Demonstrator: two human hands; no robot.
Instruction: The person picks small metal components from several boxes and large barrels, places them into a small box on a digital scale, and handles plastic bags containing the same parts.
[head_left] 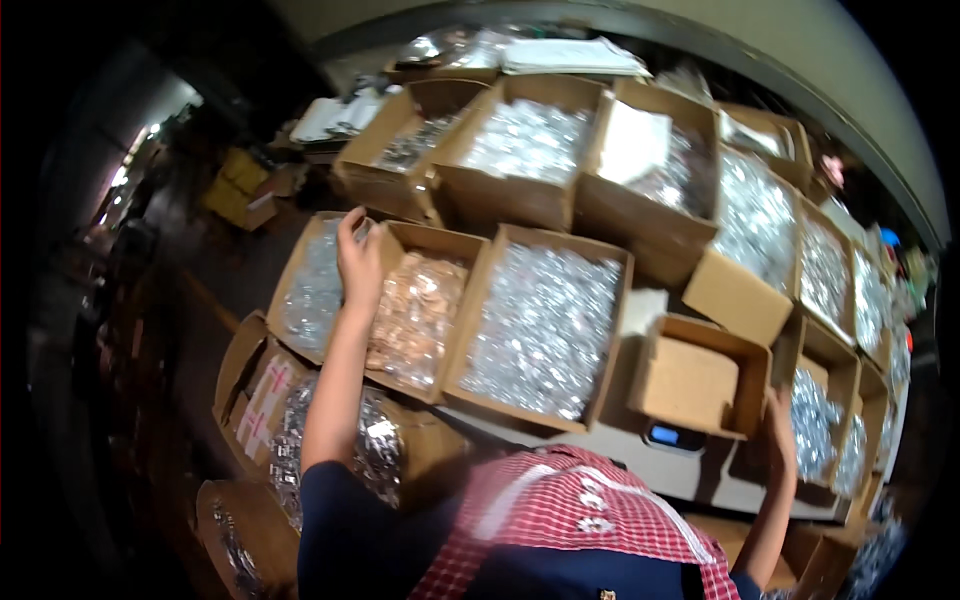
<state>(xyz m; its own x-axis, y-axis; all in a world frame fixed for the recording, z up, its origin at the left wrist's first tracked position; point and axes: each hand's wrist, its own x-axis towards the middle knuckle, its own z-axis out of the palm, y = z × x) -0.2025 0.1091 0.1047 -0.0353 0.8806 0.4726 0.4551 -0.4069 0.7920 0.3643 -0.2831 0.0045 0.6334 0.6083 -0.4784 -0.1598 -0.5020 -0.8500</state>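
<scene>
At the far rim of a cardboard box of brown pieces in clear packets (415,318), my left hand (361,262) curls its fingers around the cardboard, beside a neighbouring box of clear packets (313,290). My right hand (779,428) is lower at the right, close against the right side of a small open cardboard box (690,376). Its fingers are partly hidden and blurred. That small box shows a bare bottom and sits on a scale with a lit blue display (676,437). Between my arms stands a box full of shiny clear packets (545,325).
Behind stands a row of cardboard boxes (528,140) with packets, one holding white sheets (635,143). More boxes of packets (812,425) line the right side. At the left front are a box with pink-taped bundles (262,405) and a shiny plastic bag (380,450).
</scene>
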